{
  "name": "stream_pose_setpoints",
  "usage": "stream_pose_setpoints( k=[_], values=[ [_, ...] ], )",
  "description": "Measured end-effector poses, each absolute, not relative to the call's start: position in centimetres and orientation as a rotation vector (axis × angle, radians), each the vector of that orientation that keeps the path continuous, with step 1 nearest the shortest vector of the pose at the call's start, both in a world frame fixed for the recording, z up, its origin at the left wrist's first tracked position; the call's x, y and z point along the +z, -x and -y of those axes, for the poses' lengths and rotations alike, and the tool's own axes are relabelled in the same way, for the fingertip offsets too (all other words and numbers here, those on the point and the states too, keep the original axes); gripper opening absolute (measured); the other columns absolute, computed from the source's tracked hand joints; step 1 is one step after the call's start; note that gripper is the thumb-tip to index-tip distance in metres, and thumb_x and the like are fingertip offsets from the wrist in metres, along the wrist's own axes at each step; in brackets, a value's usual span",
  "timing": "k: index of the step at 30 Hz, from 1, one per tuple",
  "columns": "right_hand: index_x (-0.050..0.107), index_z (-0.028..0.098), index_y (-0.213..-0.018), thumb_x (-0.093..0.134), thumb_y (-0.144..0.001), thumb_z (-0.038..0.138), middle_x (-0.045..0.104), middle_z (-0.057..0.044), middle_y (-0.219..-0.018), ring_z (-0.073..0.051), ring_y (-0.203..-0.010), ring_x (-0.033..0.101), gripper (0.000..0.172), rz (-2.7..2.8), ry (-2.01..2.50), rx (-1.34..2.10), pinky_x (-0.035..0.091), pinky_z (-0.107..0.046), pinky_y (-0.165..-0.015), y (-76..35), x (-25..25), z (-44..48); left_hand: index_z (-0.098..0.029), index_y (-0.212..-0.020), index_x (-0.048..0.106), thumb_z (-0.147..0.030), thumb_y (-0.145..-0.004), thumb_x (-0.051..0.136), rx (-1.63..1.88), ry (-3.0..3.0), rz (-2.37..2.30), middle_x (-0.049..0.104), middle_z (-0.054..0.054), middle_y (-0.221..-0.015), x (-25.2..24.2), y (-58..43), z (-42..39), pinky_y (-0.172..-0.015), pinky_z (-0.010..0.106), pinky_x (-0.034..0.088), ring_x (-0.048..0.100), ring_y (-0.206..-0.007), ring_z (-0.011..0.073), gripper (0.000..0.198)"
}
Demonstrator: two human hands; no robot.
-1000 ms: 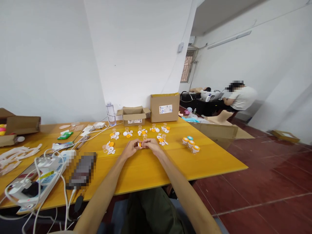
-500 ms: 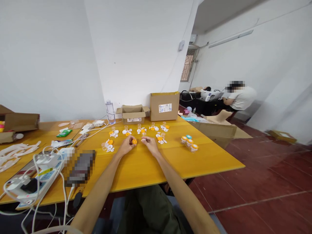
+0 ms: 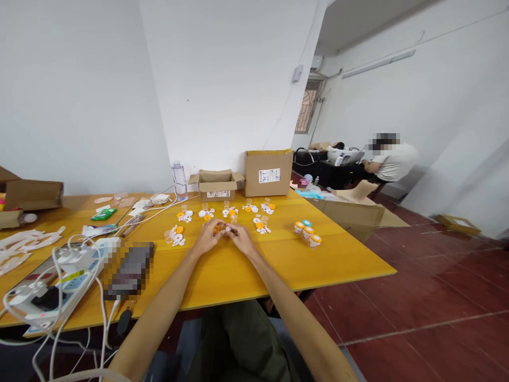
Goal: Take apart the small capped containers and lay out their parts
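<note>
My left hand [image 3: 207,236] is closed on an orange cap [image 3: 216,229] at the middle of the yellow table [image 3: 222,281]. Close beside it, my right hand [image 3: 239,239] pinches a small white piece [image 3: 228,228] between its fingertips, near the orange cap. Behind and beside both hands lie several small groups of clear cups, orange rings and white discs, such as an orange ring [image 3: 180,229] on the left. A clear cup [image 3: 234,218] stands just behind my hands. Several capped jars [image 3: 314,241] stand together at the right.
An open cardboard box [image 3: 217,191] and a closed one [image 3: 267,185] stand at the back, with a bottle [image 3: 179,180] to their left. A power strip [image 3: 85,276], cables and a phone [image 3: 131,269] lie at left. A person [image 3: 395,159] sits far right.
My hands have come together, the right one moving left. The white piece is now next to the orange cap, which has turned and is partly hidden by fingers.
</note>
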State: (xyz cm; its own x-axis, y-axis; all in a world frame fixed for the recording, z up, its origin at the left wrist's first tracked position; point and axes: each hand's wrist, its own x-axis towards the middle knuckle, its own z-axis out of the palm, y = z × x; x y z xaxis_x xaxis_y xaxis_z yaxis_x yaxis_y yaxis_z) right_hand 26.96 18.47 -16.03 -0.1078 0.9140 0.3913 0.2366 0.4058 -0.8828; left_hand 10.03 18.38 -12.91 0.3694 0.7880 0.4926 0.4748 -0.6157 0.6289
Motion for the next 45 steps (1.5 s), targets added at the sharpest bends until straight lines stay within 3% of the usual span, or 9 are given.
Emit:
stream_pose_setpoints(
  k=[5,14,21,27,40,45],
  values=[
    [0.060,0.025,-0.098,0.067,-0.073,0.027,0.069,0.000,-0.083,-0.017,-0.076,0.065,0.025,1.526,0.962,0.967,0.052,-0.030,-0.075,-26.6,-16.1,-18.1,-0.022,-0.102,0.067,-0.029,-0.085,0.060,1.093,-2.235,-1.020,0.069,0.003,-0.089,-12.5,-10.7,-18.1,-0.090,0.034,0.045,0.061,-0.088,0.0203,0.020],
    [0.057,0.023,-0.088,0.073,-0.064,0.029,0.064,0.003,-0.075,-0.016,-0.075,0.062,0.030,1.441,0.913,1.044,0.050,-0.028,-0.073,-26.2,-15.5,-17.8,-0.019,-0.077,0.063,-0.032,-0.081,0.061,1.178,-2.045,-0.942,0.064,0.000,-0.074,-12.4,-10.7,-18.1,-0.073,0.029,0.048,0.058,-0.072,0.0157,0.013],
    [0.064,0.022,-0.071,0.070,-0.069,0.038,0.067,0.001,-0.071,-0.017,-0.070,0.061,0.018,1.478,0.982,1.011,0.049,-0.028,-0.068,-26.4,-14.8,-17.4,-0.020,-0.075,0.061,-0.039,-0.077,0.068,1.240,-1.940,-1.001,0.065,-0.001,-0.076,-12.5,-10.8,-18.4,-0.072,0.028,0.048,0.060,-0.074,0.0154,0.021],
    [0.069,0.023,-0.067,0.067,-0.069,0.035,0.066,0.001,-0.066,-0.017,-0.064,0.059,0.012,1.430,1.009,0.999,0.048,-0.029,-0.065,-26.7,-14.6,-17.5,-0.020,-0.083,0.064,-0.039,-0.076,0.071,1.192,-1.889,-0.943,0.068,0.001,-0.078,-12.4,-10.7,-18.6,-0.074,0.029,0.049,0.064,-0.076,0.0163,0.022],
    [0.074,0.025,-0.076,0.063,-0.075,0.037,0.070,-0.002,-0.079,-0.020,-0.075,0.061,0.016,1.455,1.009,0.848,0.047,-0.030,-0.072,-26.9,-14.8,-17.4,-0.021,-0.086,0.071,-0.041,-0.076,0.070,1.164,-1.937,-0.921,0.074,0.004,-0.089,-12.3,-10.4,-18.5,-0.084,0.034,0.051,0.065,-0.086,0.0195,0.022],
    [0.063,0.024,-0.063,0.057,-0.084,0.040,0.062,0.000,-0.064,-0.018,-0.066,0.055,0.026,1.584,1.039,0.779,0.043,-0.027,-0.066,-27.0,-14.8,-17.3,-0.020,-0.085,0.071,-0.042,-0.073,0.072,1.162,-1.900,-0.929,0.073,0.003,-0.086,-12.7,-10.2,-18.9,-0.085,0.034,0.052,0.066,-0.085,0.0196,0.024]
  ],
)
